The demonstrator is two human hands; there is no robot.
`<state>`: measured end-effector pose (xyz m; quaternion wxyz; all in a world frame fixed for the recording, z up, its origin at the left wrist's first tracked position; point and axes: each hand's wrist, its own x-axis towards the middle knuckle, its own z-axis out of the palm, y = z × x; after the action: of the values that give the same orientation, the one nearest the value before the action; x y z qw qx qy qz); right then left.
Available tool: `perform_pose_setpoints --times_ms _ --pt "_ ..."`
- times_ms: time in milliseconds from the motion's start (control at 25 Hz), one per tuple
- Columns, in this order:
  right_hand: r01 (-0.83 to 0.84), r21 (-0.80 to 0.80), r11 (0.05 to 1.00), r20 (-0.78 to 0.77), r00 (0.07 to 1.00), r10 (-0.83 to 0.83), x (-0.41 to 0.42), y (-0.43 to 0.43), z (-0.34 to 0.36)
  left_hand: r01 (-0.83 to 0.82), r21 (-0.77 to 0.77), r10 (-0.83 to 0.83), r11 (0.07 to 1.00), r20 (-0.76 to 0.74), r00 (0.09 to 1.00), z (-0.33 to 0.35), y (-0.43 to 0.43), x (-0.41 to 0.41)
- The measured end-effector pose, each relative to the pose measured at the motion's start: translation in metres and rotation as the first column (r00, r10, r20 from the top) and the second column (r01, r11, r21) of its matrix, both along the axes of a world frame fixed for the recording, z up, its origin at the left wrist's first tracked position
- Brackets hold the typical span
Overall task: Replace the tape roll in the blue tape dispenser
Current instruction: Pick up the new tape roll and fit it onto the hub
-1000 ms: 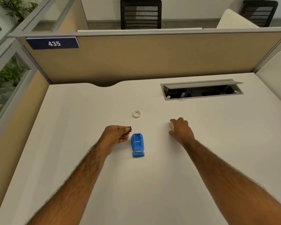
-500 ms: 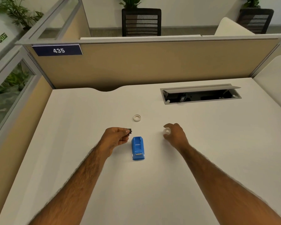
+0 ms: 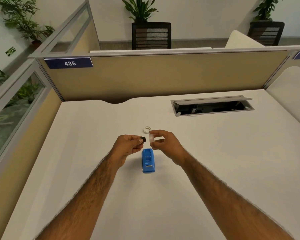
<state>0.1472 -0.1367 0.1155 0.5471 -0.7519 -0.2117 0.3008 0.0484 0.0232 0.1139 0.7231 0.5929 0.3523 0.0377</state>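
The blue tape dispenser (image 3: 148,160) lies on the white desk (image 3: 215,170) with its roll bay empty. Just above it, my left hand (image 3: 128,147) pinches a small black spindle (image 3: 143,139) between thumb and fingers. My right hand (image 3: 164,142) holds a clear tape roll (image 3: 151,138) upright, its open side facing the spindle. Spindle and roll are a small gap apart, both lifted off the desk. A white empty ring (image 3: 146,129) lies flat on the desk just behind the hands.
An open grey cable tray (image 3: 211,106) is sunk into the desk at the back right. A beige partition (image 3: 163,77) closes the far side and another runs along the left edge. Chairs and plants stand beyond it.
My right hand picked the clear tape roll off the desk and carried it left and up to face the spindle. My left hand rose slightly with the spindle.
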Motion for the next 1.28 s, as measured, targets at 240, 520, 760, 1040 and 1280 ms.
perform_pose_setpoints --times_ms 240,520,760,1040,1280 --pt "-0.055 0.083 0.995 -0.025 0.998 0.057 -0.007 0.005 0.010 0.081 0.068 -0.082 0.994 0.023 0.996 0.009 -0.004 -0.005" --pt "-0.063 0.116 0.991 -0.055 0.996 0.070 -0.008 0.005 0.012 0.084 0.167 -0.087 0.982 0.014 0.996 0.014 -0.004 -0.006" --pt "-0.069 0.112 0.991 -0.050 0.996 0.075 -0.007 0.005 0.011 0.106 0.205 -0.116 0.973 0.037 0.993 0.012 -0.007 -0.005" --pt "-0.080 0.088 0.993 -0.049 0.995 0.084 -0.008 0.007 0.008 0.087 0.246 -0.097 0.965 0.026 0.995 0.011 -0.007 -0.007" --pt "-0.090 0.068 0.994 -0.065 0.993 0.095 -0.010 0.006 0.006 0.099 0.269 -0.094 0.958 -0.031 0.995 0.012 -0.006 -0.008"
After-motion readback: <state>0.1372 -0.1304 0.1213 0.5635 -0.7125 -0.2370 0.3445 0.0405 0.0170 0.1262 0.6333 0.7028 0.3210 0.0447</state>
